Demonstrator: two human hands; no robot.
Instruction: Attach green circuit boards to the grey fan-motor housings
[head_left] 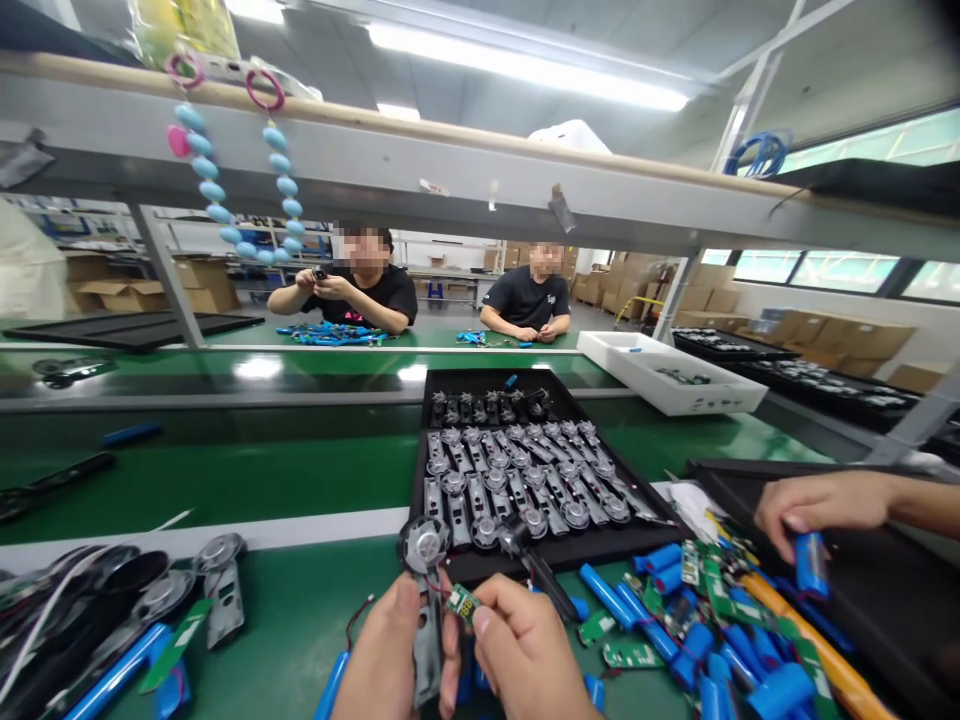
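My left hand (382,650) grips a grey handle-shaped housing (428,640), which stands upright with a round metallic head (426,544) at its top. Between the thumb and fingers of my right hand (525,650) is a small green circuit board (460,602) with an "88"-like display, close beside the housing. Thin wires run near the board and the round head. A blue cylindrical battery (332,685) with wires lies left of my left hand. Just beyond my hands, a black tray (555,565) carries rows of similar grey housings (495,490).
Blue batteries and green boards (675,630) are heaped at right, where a co-worker's hand (832,510) holds a blue battery (811,565). Loose housings and cables (97,620) lie at left. A white bin (675,375) stands behind; a shelf beam (390,165) crosses above. Two people sit opposite.
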